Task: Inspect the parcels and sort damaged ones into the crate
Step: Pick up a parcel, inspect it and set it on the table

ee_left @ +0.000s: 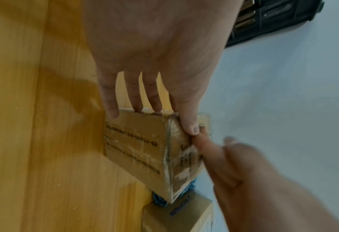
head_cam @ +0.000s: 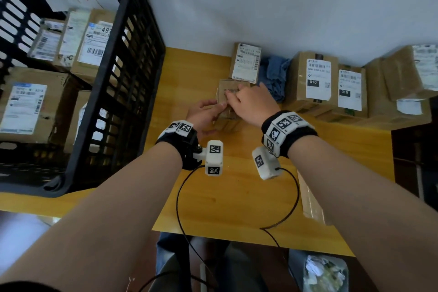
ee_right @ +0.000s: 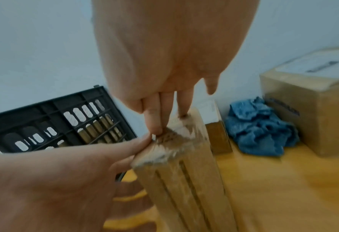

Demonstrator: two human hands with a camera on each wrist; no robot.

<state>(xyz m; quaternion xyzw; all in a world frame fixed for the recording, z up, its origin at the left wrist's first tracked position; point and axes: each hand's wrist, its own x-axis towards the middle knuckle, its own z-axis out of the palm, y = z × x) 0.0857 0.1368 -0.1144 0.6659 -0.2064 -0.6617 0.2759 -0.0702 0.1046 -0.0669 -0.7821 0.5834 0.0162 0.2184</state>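
Note:
A small brown cardboard parcel [head_cam: 226,106] [ee_left: 141,149] [ee_right: 184,180] stands on the wooden table [head_cam: 237,197], its top face scuffed and torn. My left hand [head_cam: 205,111] [ee_left: 155,113] grips its left side, thumb on the top face and fingers [ee_left: 137,100] down the far side. My right hand [head_cam: 248,99] [ee_right: 164,119] reaches over from the right, and its straight fingertips [ee_right: 155,125] touch the torn top face next to the left thumb. The black plastic crate [head_cam: 132,73] [ee_right: 65,122] stands at the left and holds several labelled parcels.
Labelled parcels [head_cam: 312,80] line the back of the table along the white wall, one [head_cam: 246,64] just behind the held parcel. A crumpled blue cloth [head_cam: 275,78] [ee_right: 262,125] lies between them. Black cables [head_cam: 237,197] loop over the near table.

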